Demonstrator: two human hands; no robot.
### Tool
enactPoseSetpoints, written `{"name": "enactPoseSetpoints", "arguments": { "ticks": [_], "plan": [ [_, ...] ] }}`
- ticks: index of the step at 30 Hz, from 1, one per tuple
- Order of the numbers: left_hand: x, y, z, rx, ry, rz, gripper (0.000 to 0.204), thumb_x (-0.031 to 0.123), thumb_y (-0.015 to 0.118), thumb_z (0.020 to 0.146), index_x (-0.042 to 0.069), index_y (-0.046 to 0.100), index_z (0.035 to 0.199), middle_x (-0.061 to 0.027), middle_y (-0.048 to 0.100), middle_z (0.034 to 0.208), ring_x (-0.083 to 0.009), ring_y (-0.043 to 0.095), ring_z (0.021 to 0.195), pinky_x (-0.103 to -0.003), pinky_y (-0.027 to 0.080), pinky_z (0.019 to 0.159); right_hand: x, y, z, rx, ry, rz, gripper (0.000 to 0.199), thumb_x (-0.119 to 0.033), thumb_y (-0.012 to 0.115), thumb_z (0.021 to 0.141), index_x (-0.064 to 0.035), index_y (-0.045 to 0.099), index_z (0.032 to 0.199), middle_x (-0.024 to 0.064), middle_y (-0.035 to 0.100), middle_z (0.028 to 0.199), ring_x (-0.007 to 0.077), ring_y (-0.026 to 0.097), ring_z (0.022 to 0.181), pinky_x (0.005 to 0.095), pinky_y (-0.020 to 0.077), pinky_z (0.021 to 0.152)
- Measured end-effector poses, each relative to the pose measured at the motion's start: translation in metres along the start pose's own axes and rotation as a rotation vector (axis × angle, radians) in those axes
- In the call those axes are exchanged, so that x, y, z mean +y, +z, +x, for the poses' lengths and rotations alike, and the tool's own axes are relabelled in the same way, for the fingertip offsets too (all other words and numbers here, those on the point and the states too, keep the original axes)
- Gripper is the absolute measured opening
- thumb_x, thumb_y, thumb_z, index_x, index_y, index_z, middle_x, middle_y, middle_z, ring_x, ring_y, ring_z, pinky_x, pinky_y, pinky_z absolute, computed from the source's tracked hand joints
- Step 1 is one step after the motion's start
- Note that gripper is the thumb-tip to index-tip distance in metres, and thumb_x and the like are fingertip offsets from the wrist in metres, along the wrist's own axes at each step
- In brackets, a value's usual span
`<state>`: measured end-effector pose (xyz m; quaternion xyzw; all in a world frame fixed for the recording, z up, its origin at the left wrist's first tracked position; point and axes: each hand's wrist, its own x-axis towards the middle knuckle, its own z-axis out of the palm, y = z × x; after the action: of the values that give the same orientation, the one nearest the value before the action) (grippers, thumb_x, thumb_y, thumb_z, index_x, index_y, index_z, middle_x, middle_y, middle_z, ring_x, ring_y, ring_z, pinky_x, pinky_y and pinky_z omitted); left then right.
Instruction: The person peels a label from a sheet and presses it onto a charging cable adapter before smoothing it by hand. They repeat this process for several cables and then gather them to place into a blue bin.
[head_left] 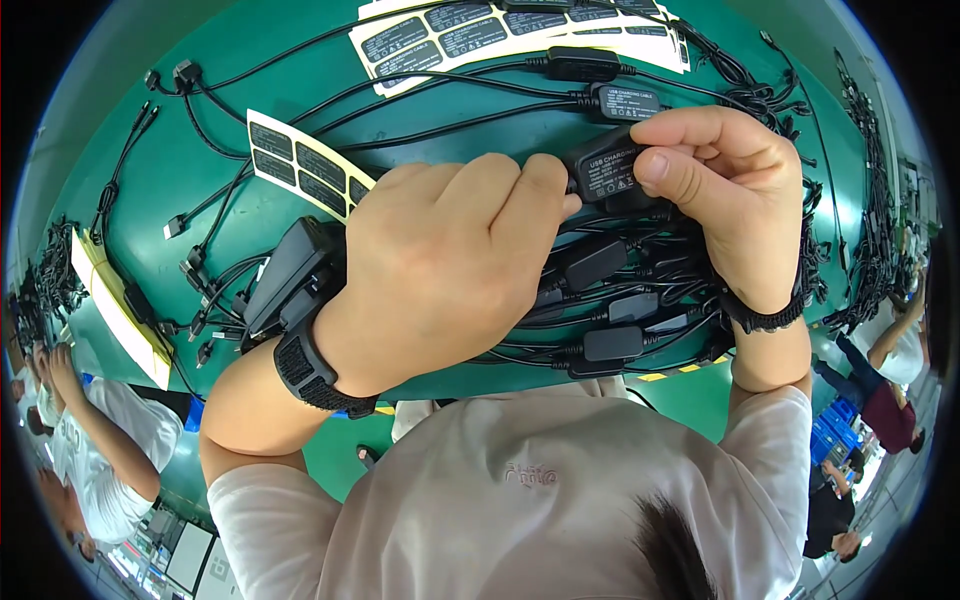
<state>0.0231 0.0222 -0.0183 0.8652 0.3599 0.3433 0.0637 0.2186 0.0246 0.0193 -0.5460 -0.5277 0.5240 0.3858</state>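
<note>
Between my hands is a charging cable's black box [604,165], its upper face bearing a dark printed label. My left hand [450,260] is closed at the box's left end, with the fingertips mostly hidden beneath it. From behind that hand sticks out a label strip [305,165], dark labels on pale backing; whether the fingers grip it cannot be told. My right hand [735,185] pinches the box's right edge between thumb and forefinger. Below the hands lie several more cables with black boxes [612,343], these without visible print on top.
Label sheets [440,45] lie at the far side of the green table [480,135], beside labelled cable boxes [628,100]. Cable bundles [855,200] line the right edge. Yellowish sheets [120,305] and plug ends are at left. Other people [110,440] work on both sides.
</note>
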Motion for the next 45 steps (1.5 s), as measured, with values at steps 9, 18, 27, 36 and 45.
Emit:
{"name": "enactPoseSetpoints", "arguments": {
  "ticks": [9, 18, 27, 36, 45],
  "plan": [
    [0.000, 0.000, 0.001, 0.001, 0.000, -0.007, 0.018, 0.010, 0.069, 0.072, 0.003, 0.060, 0.086, -0.0048, 0.046, 0.058, -0.0215, 0.042, 0.046, -0.031, 0.032, 0.042, 0.000, -0.003, 0.002, -0.028, 0.025, 0.044, 0.017, -0.001, 0.067, 0.078, 0.0021, 0.064, 0.094, 0.0054, 0.065, 0.078, 0.0081, 0.058, 0.067, 0.0185, 0.0468, 0.063],
    [0.000, 0.000, 0.001, -0.008, 0.000, 0.004, 0.016, 0.011, 0.068, 0.074, 0.003, 0.060, 0.085, -0.0048, 0.046, 0.058, -0.0216, 0.041, 0.045, -0.031, 0.032, 0.042, 0.000, 0.000, 0.001, -0.020, 0.020, 0.029, 0.017, 0.001, 0.067, 0.077, 0.0027, 0.064, 0.094, 0.0063, 0.065, 0.079, 0.0085, 0.059, 0.069, 0.0185, 0.0479, 0.065],
    [0.001, 0.000, 0.000, -0.011, 0.005, 0.010, 0.015, 0.012, 0.068, 0.075, 0.003, 0.060, 0.085, -0.0051, 0.047, 0.059, -0.0214, 0.042, 0.046, -0.031, 0.032, 0.042, 0.003, 0.002, 0.000, -0.012, -0.032, 0.004, 0.018, 0.004, 0.067, 0.077, 0.0032, 0.063, 0.094, 0.0072, 0.066, 0.083, 0.0091, 0.061, 0.072, 0.0187, 0.0490, 0.067],
    [0.001, 0.000, 0.001, 0.022, 0.010, 0.013, 0.017, 0.010, 0.069, 0.074, 0.002, 0.061, 0.087, -0.0062, 0.049, 0.061, -0.0224, 0.044, 0.047, -0.031, 0.034, 0.043, 0.007, 0.008, -0.004, 0.063, -0.212, -0.240, 0.019, 0.006, 0.068, 0.076, 0.0032, 0.064, 0.094, 0.0051, 0.064, 0.081, 0.0068, 0.058, 0.072, 0.0168, 0.0474, 0.066],
    [-0.001, -0.001, 0.004, 0.014, -0.063, -0.115, 0.016, 0.009, 0.068, 0.077, 0.000, 0.061, 0.088, -0.0076, 0.049, 0.059, -0.0235, 0.045, 0.048, -0.032, 0.035, 0.043, 0.006, 0.001, -0.005, 0.057, -0.331, -0.383, 0.030, 0.005, 0.069, 0.075, 0.0020, 0.054, 0.101, 0.0023, 0.057, 0.079, 0.0044, 0.053, 0.070, 0.0160, 0.0442, 0.063]
  ]
}}
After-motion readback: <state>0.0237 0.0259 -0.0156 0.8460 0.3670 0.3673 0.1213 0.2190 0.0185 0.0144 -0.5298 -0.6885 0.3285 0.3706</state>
